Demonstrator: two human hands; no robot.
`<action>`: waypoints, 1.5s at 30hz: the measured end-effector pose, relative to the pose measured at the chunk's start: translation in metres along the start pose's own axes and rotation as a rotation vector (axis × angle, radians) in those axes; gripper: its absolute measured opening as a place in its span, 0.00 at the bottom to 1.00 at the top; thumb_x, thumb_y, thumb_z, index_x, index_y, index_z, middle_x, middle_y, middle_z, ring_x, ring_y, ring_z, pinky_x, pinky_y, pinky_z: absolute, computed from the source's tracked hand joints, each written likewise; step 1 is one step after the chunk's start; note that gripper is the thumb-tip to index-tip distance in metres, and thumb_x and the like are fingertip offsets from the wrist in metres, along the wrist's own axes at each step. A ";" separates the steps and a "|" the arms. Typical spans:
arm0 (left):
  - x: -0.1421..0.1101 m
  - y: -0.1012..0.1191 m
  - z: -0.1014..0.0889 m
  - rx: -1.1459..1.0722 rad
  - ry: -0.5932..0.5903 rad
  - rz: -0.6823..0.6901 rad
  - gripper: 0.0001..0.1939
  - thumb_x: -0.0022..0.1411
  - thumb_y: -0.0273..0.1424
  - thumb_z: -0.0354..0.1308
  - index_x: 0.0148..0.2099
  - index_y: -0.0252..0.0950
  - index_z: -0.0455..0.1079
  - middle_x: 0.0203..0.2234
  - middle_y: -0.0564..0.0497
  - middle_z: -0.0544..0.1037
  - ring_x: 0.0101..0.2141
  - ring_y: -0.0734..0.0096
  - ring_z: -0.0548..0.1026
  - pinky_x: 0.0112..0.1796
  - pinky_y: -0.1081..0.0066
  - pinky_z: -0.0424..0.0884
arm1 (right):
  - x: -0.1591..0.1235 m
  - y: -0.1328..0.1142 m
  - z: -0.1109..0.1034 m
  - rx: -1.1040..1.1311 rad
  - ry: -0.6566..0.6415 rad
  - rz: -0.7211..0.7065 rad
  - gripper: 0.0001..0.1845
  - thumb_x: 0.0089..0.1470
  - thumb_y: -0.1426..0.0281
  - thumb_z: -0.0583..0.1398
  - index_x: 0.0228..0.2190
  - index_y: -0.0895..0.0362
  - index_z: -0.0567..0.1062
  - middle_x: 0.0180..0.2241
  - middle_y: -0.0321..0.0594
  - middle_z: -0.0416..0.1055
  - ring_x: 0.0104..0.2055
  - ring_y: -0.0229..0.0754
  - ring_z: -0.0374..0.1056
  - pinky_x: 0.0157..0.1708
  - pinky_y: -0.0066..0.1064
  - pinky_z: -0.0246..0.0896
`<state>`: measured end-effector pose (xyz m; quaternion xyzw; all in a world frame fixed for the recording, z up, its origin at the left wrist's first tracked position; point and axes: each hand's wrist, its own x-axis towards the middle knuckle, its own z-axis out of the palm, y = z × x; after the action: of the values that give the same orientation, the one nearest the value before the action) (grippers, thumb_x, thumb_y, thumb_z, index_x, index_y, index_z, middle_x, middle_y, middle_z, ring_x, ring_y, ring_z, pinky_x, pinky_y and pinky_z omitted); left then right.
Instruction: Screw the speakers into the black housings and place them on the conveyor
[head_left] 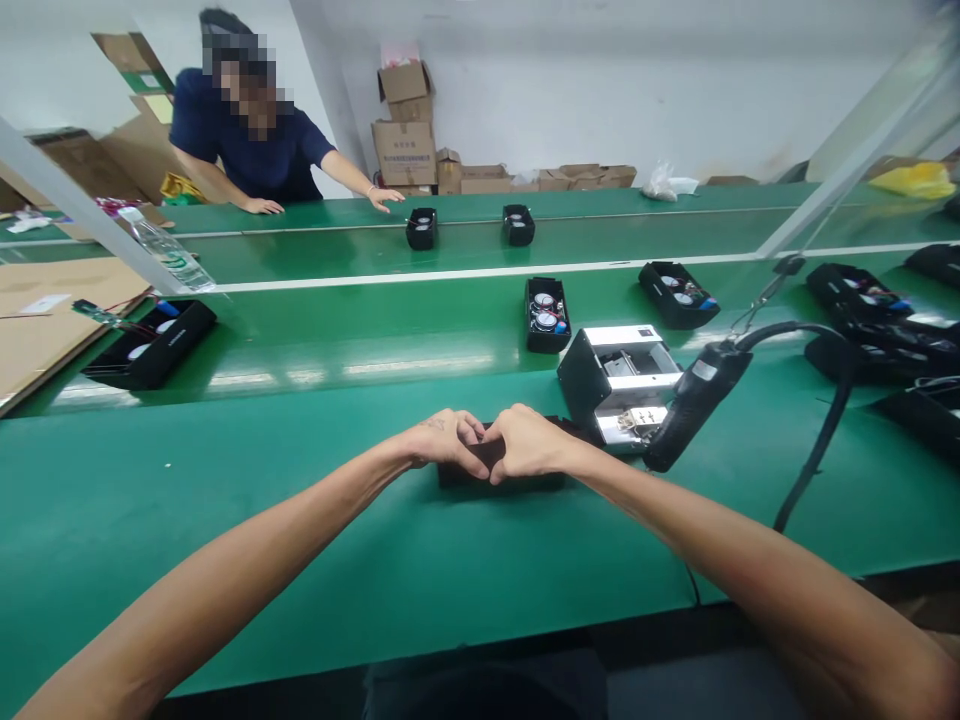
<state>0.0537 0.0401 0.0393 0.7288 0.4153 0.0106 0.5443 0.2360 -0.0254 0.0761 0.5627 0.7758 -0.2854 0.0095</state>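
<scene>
On green worktop [322, 540] | our left hand [452, 440], right hand [525, 443] curl over black housing [504, 482] | grip hidden, we cannot tell

Black casing [534, 482] on the green desk [337, 570]. The body is elongated and dark, its long side running crosswise in the view, and it rests on the desk surface. Its near wall is visible as a plain dark band; its middle and upper part (largely covered by the left hand [448, 440] and the right hand [529, 443]) cannot be made out, nor can any contents.
</scene>
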 end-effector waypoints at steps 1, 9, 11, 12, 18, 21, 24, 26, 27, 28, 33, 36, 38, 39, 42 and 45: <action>0.000 0.000 0.000 -0.003 -0.001 0.000 0.19 0.31 0.38 0.78 0.19 0.37 0.72 0.48 0.53 0.78 0.42 0.64 0.74 0.35 0.70 0.66 | 0.000 0.000 0.000 0.003 0.003 -0.001 0.14 0.42 0.61 0.74 0.31 0.55 0.85 0.19 0.31 0.68 0.27 0.40 0.65 0.26 0.30 0.50; 0.008 -0.003 -0.001 -0.020 -0.032 0.004 0.18 0.30 0.38 0.78 0.18 0.37 0.71 0.47 0.55 0.77 0.42 0.65 0.73 0.38 0.70 0.65 | 0.014 0.005 0.006 -0.001 0.013 0.040 0.15 0.38 0.61 0.75 0.29 0.56 0.85 0.20 0.33 0.70 0.26 0.39 0.64 0.25 0.31 0.48; 0.007 -0.004 0.000 -0.021 -0.030 -0.002 0.19 0.30 0.38 0.78 0.19 0.37 0.71 0.46 0.55 0.77 0.41 0.66 0.72 0.37 0.70 0.65 | 0.014 0.005 0.010 -0.010 0.026 0.044 0.16 0.37 0.61 0.75 0.31 0.55 0.86 0.21 0.34 0.70 0.27 0.40 0.65 0.25 0.31 0.48; 0.007 -0.004 0.001 -0.020 -0.027 -0.004 0.19 0.30 0.38 0.78 0.19 0.37 0.70 0.45 0.55 0.77 0.40 0.67 0.72 0.37 0.70 0.65 | 0.013 0.005 0.011 -0.016 0.035 0.046 0.17 0.37 0.61 0.75 0.32 0.54 0.86 0.22 0.34 0.71 0.27 0.41 0.66 0.25 0.31 0.48; -0.004 -0.001 0.007 0.007 -0.007 -0.002 0.20 0.31 0.38 0.78 0.25 0.38 0.73 0.38 0.55 0.78 0.38 0.67 0.73 0.33 0.70 0.63 | -0.006 0.000 0.009 -0.051 0.027 -0.001 0.18 0.43 0.60 0.74 0.37 0.54 0.86 0.26 0.38 0.76 0.32 0.45 0.71 0.27 0.31 0.50; -0.007 -0.001 0.007 0.030 -0.009 0.003 0.24 0.33 0.38 0.78 0.35 0.39 0.76 0.30 0.57 0.77 0.33 0.68 0.73 0.31 0.71 0.63 | -0.012 -0.002 0.004 -0.058 -0.002 -0.027 0.18 0.44 0.59 0.74 0.35 0.57 0.85 0.25 0.39 0.76 0.31 0.45 0.70 0.27 0.32 0.49; -0.008 -0.002 0.006 0.059 -0.013 0.023 0.27 0.33 0.40 0.78 0.38 0.39 0.76 0.34 0.56 0.78 0.34 0.68 0.74 0.32 0.71 0.63 | -0.011 -0.003 0.002 -0.038 -0.004 -0.017 0.17 0.44 0.59 0.74 0.33 0.57 0.85 0.22 0.37 0.73 0.28 0.43 0.68 0.24 0.32 0.47; -0.007 -0.004 0.006 0.068 -0.018 0.036 0.27 0.33 0.40 0.79 0.37 0.39 0.76 0.36 0.55 0.79 0.36 0.67 0.75 0.33 0.72 0.64 | -0.008 -0.001 0.004 -0.015 -0.001 -0.005 0.16 0.42 0.59 0.75 0.32 0.56 0.85 0.21 0.35 0.71 0.26 0.42 0.67 0.22 0.31 0.46; -0.007 -0.005 0.006 0.067 -0.022 0.043 0.26 0.34 0.40 0.78 0.36 0.39 0.76 0.37 0.54 0.79 0.37 0.67 0.75 0.33 0.72 0.65 | -0.006 -0.001 0.005 -0.007 0.005 0.001 0.16 0.40 0.59 0.76 0.31 0.55 0.86 0.20 0.34 0.71 0.26 0.41 0.67 0.22 0.31 0.45; -0.006 -0.006 0.007 0.065 -0.026 0.048 0.24 0.34 0.40 0.78 0.35 0.39 0.75 0.36 0.54 0.80 0.37 0.66 0.76 0.33 0.72 0.65 | -0.005 0.000 0.008 0.000 0.014 0.006 0.16 0.39 0.59 0.76 0.31 0.55 0.86 0.21 0.33 0.71 0.26 0.41 0.67 0.22 0.31 0.45; -0.002 -0.011 0.011 0.045 -0.015 0.073 0.20 0.35 0.39 0.78 0.27 0.38 0.73 0.38 0.55 0.80 0.37 0.67 0.76 0.33 0.72 0.67 | -0.002 0.003 0.020 -0.019 0.091 0.002 0.11 0.41 0.64 0.73 0.30 0.54 0.86 0.21 0.36 0.74 0.26 0.43 0.67 0.24 0.33 0.48; 0.000 -0.014 0.012 0.062 0.007 0.097 0.20 0.35 0.39 0.78 0.27 0.37 0.73 0.40 0.54 0.80 0.35 0.69 0.76 0.33 0.72 0.68 | -0.003 0.002 0.021 -0.042 0.118 -0.025 0.08 0.43 0.65 0.71 0.29 0.54 0.86 0.22 0.38 0.76 0.26 0.45 0.69 0.24 0.34 0.49; -0.001 -0.015 0.012 0.097 0.036 0.123 0.20 0.36 0.40 0.78 0.30 0.38 0.75 0.39 0.55 0.80 0.35 0.68 0.76 0.34 0.71 0.70 | -0.008 0.000 0.020 -0.061 0.114 -0.052 0.09 0.44 0.65 0.72 0.31 0.52 0.87 0.23 0.38 0.78 0.27 0.46 0.71 0.25 0.34 0.51; -0.004 -0.016 0.014 0.120 0.055 0.142 0.20 0.37 0.40 0.78 0.32 0.38 0.77 0.38 0.55 0.80 0.36 0.67 0.77 0.36 0.70 0.72 | -0.014 -0.001 0.019 -0.076 0.117 -0.070 0.10 0.44 0.65 0.72 0.33 0.52 0.87 0.24 0.38 0.78 0.28 0.47 0.73 0.26 0.34 0.54; -0.017 -0.019 0.026 0.210 0.129 0.237 0.16 0.39 0.35 0.78 0.31 0.40 0.79 0.45 0.53 0.80 0.47 0.58 0.77 0.49 0.61 0.74 | -0.046 0.002 0.025 -0.075 0.369 -0.203 0.12 0.52 0.71 0.69 0.41 0.52 0.85 0.33 0.41 0.83 0.38 0.50 0.77 0.37 0.37 0.66; -0.035 -0.027 0.049 0.320 0.210 0.349 0.10 0.43 0.26 0.77 0.28 0.40 0.79 0.54 0.50 0.77 0.62 0.45 0.67 0.63 0.45 0.61 | -0.090 0.027 0.038 0.019 1.084 -0.213 0.13 0.60 0.73 0.64 0.47 0.53 0.81 0.43 0.44 0.81 0.46 0.49 0.76 0.49 0.43 0.70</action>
<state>0.0377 -0.0182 0.0135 0.8612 0.3339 0.1142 0.3658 0.2809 -0.1152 0.0628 0.5475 0.7196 0.0386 -0.4253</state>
